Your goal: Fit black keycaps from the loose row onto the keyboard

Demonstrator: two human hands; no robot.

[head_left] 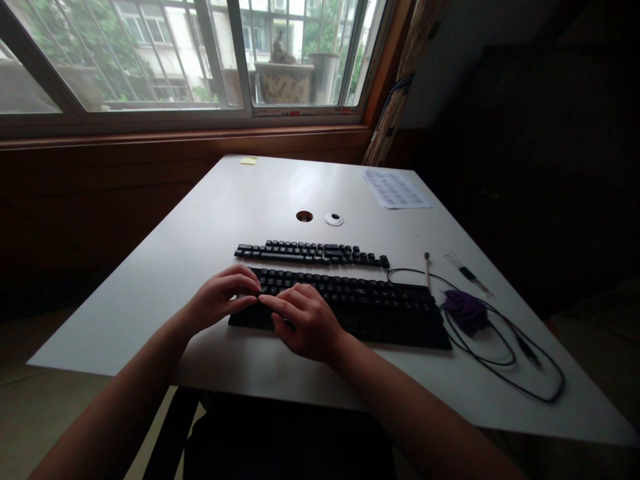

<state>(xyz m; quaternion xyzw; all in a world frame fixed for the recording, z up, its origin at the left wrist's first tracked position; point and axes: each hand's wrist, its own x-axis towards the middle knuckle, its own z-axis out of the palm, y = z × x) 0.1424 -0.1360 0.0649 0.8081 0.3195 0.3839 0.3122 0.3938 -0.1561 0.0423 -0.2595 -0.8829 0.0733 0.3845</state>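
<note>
A black keyboard (380, 317) lies before me on the white table, its upper rows showing keycaps and its near part looking dark and flat. My left hand (217, 300) is over its left end, with thumb and index finger pinched together. Whatever is between those fingertips is too small and dark to name. From the right, my right hand (307, 320) reaches across the keyboard. Its index finger is stretched out to the left fingertips, and its thumb is apart below. Just behind the keyboard, loose black keycaps (300, 252) stand in rows.
Right of the keyboard are a black cable (543, 399), a purple cloth (465, 312), a small brush (427, 267) and a wire-ended tool (469, 274). Farther back lie printed papers (395, 189), a round cover (334, 219), a table hole (305, 217) and a yellow note (249, 161).
</note>
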